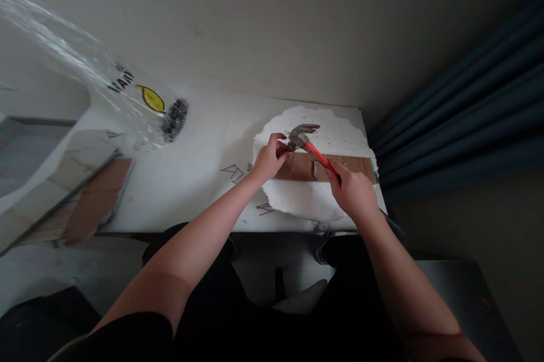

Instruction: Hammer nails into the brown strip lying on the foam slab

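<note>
My right hand is closed round the red handle of a claw hammer. The hammer's steel head hangs just above the left end of a brown wooden board. That board lies across a round white foam sheet on the white table. My left hand pinches something small at the board's left end, right under the hammer head; I cannot make out what it is. A small metal piece stands on the board between my hands.
A clear plastic bag with a yellow label and dark contents lies at the back left. Wooden boards rest at the table's left edge. Loose nails lie on the table near my left wrist. A dark blue curtain hangs at right.
</note>
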The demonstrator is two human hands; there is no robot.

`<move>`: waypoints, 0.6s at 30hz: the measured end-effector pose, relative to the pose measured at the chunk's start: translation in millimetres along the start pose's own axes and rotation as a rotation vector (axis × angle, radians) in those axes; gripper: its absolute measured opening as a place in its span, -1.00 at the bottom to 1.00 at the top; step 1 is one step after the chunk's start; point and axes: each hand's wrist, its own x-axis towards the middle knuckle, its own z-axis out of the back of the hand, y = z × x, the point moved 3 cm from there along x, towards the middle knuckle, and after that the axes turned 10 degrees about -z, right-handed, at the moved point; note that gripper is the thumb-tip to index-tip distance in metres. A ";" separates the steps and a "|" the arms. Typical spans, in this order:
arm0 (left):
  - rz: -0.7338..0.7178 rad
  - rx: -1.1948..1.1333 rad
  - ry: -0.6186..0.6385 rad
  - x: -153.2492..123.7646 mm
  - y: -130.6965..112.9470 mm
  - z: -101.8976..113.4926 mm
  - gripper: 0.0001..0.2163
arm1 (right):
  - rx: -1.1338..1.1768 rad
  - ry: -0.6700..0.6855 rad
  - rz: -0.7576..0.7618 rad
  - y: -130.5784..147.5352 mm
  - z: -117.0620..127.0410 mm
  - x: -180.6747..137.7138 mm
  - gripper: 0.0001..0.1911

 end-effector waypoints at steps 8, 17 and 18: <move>0.006 0.016 0.008 0.5 -0.3 0.3 -0.64 | 0.009 0.009 0.001 2.0 3.6 -1.5 -0.49; 0.019 0.004 0.013 0.3 -3.1 0.1 -0.65 | -0.016 -0.011 0.018 -0.4 2.4 -1.1 -0.49; 0.017 0.002 0.012 0.3 -3.3 0.1 -0.65 | -0.006 -0.025 0.023 -1.1 2.3 -0.8 -0.49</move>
